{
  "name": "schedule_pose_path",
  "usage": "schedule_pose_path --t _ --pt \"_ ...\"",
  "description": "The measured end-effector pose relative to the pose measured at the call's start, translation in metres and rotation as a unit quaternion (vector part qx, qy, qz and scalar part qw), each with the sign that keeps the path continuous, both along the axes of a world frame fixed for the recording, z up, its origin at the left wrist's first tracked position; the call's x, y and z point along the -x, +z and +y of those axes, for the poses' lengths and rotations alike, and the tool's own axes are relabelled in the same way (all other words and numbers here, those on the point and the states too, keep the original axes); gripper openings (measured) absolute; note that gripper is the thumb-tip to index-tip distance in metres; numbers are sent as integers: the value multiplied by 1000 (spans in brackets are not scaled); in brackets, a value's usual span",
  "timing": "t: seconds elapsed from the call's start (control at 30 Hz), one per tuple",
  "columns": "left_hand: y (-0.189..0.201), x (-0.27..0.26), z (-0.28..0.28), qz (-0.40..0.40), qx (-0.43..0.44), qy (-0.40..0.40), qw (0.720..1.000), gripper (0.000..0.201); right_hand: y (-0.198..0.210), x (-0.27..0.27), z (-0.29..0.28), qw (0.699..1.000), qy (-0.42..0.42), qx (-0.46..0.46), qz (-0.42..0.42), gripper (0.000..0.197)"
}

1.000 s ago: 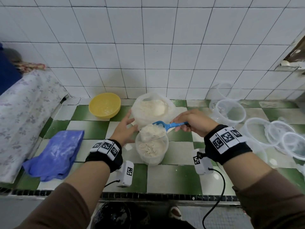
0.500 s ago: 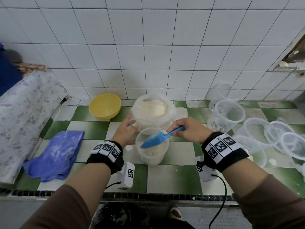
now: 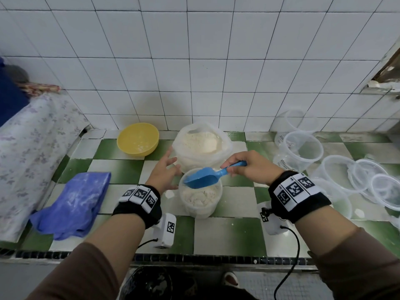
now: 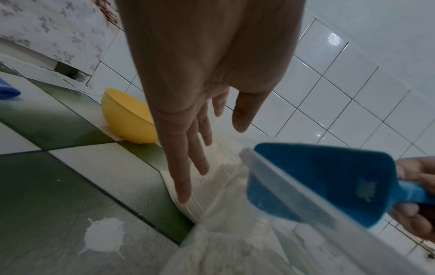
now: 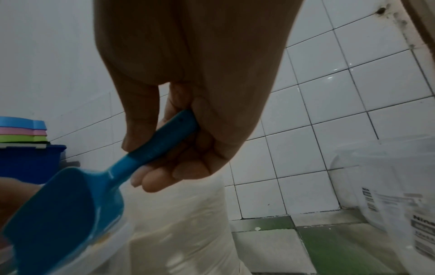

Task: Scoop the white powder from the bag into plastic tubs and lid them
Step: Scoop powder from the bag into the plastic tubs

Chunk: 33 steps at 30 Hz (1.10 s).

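Two hands work over a green-and-white tiled counter [image 3: 229, 234], with a blue plastic scoop [image 3: 203, 178] between them. Its long axis runs from the upper right down to the lower left in the head view: the handle end points right and slightly up toward the right hand [image 3: 249, 167], while the mouth of the bowl tips down and left into the plastic tub [image 3: 200, 202] standing at the centre of the counter. That tub is clear, upright and partly filled with lumpy white powder [image 3: 199, 195]. In the left wrist view the scoop's bowl sits just across the tub's rim, a little powder clinging inside.

The right hand grips the scoop's handle, thumb along the top and the other fingers curled under it, as the right wrist view shows [image 5: 164, 141]. The left hand [image 3: 164, 172] is spread wide and flat, fingers straight and holding nothing; it hovers just left of the tub, its fingertips [image 4: 183, 195] close to the side of the powder bag [image 3: 203, 146], though I cannot tell whether they touch.

The bag stands open right behind the tub, touching it or nearly so. A yellow bowl [image 3: 138, 139] sits left of the bag, a blue cloth [image 3: 73, 202] further left near the front edge, and empty clear tubs [image 3: 303, 148] with lids [image 3: 385, 191] are gathered at the right.
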State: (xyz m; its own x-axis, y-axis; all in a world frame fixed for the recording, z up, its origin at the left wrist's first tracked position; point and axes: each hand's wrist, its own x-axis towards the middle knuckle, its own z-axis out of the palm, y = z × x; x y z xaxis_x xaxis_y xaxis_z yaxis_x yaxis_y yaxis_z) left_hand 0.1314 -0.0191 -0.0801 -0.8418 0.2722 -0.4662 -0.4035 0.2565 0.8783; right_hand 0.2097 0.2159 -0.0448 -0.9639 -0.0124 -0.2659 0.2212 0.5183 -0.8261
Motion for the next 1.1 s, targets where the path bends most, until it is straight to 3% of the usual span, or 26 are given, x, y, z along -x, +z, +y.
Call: schedule_pose_path --t 0.27,0.37,0.43,0.53,0.6,0.73,0.8,0.9,1.1 --pt "1 6 2 -8 -13 20 1000 58 11 10 15 980 -95 174 16 14" --pt "2 10 3 -11 -11 23 1000 59 12 18 17 970 -139 196 33 19" --pt "1 14 3 -13 -9 24 1000 62 14 25 18 975 -155 150 50 20" --pt "1 19 4 -5 1 23 1000 67 17 35 15 983 -160 -18 90 10" --pt "1 23 5 -2 4 22 1000 69 18 43 11 972 -151 -128 126 7" --pt "1 31 8 -3 6 25 1000 74 16 55 5 938 -99 -272 193 20" --pt "-1 34 10 -5 10 27 1000 75 11 62 4 920 -60 -322 213 20" --pt "-4 39 12 -8 19 27 999 74 3 68 -4 902 -11 -392 178 19" --pt "-11 46 13 -18 23 20 999 66 -3 79 -14 898 28 -420 129 31"
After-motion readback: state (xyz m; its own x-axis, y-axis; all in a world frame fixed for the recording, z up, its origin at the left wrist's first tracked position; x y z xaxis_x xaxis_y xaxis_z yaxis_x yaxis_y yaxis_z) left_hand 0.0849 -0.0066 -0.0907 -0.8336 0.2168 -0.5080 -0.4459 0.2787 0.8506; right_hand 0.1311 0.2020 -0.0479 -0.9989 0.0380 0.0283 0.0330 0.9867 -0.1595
